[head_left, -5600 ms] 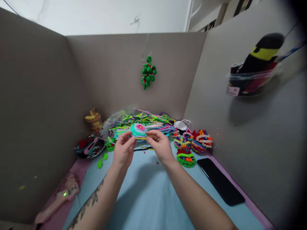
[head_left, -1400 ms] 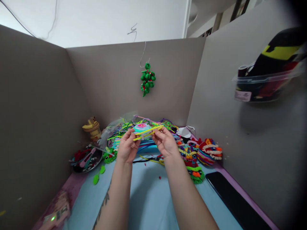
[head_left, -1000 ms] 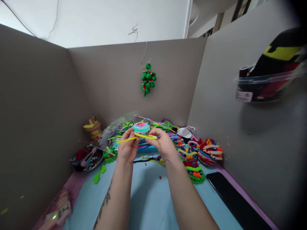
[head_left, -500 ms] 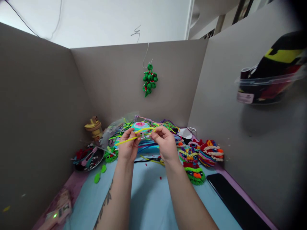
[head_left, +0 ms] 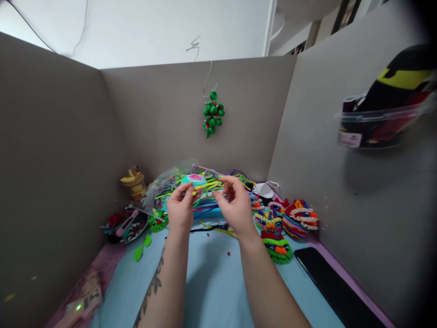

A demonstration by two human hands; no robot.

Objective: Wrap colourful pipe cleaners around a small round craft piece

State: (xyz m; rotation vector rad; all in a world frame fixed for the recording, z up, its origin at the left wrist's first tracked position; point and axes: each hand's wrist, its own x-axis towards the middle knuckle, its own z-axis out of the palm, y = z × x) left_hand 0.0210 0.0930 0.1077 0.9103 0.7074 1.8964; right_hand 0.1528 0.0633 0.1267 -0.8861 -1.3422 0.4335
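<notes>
Teal and pink chenille wire, wound into a small flat coil (head_left: 193, 180), sits pinched between the thumb and fingertips of the left hand (head_left: 180, 208), raised above the far middle of the surface (head_left: 211, 291). A yellow stem (head_left: 209, 186) runs from the coil's edge toward the right hand (head_left: 236, 208). That hand's fingers are curled, with forefinger and thumb a little apart, and it is unclear whether they grip the stem.

The coil looks very light, fuzzy outside with a bendable wire core, so a hard squeeze would likely warp or unwind it. The rim, taken flat between thumb and finger, seems the safest hold, with the loose stem held close to its root.

Just behind the hands, toward the far edge, lies a heap of loose stems (head_left: 235, 176). Finished coiled pieces (head_left: 300, 217) cluster by the right edge, with a black phone (head_left: 337, 291) nearer along it. A round dish (head_left: 126, 224) sits at the left edge, and a yellow figure (head_left: 133, 181) stands in the far left corner.
</notes>
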